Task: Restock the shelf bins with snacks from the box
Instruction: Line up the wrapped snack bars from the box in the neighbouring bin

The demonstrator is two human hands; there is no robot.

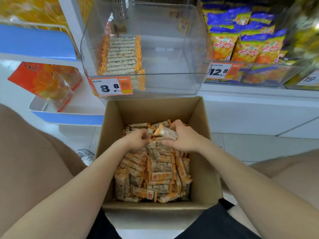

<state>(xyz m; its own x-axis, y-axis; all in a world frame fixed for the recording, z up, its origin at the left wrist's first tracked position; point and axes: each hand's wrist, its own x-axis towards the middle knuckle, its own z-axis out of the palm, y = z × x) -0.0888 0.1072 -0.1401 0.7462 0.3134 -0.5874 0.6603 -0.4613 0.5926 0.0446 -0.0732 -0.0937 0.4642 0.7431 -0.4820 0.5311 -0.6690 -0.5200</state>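
Note:
An open cardboard box (200, 152) stands on the floor between my knees, holding several small snack bars (155, 178) in orange-edged clear wrappers. Both my hands are down inside the box over the far part of the pile. My right hand (183, 137) grips a few bars (168, 133). My left hand (138, 141) has its fingers curled into the bars beside it. Above the box sits a clear plastic shelf bin (189, 54) with one neat row of the same bars (121, 56) stacked along its left side.
An orange price tag (112, 87) reading 8.8 is fixed to the bin front. Blue and orange snack bags (245, 47) fill the shelf to the right. An orange packet (46, 81) lies on a blue-edged shelf at left.

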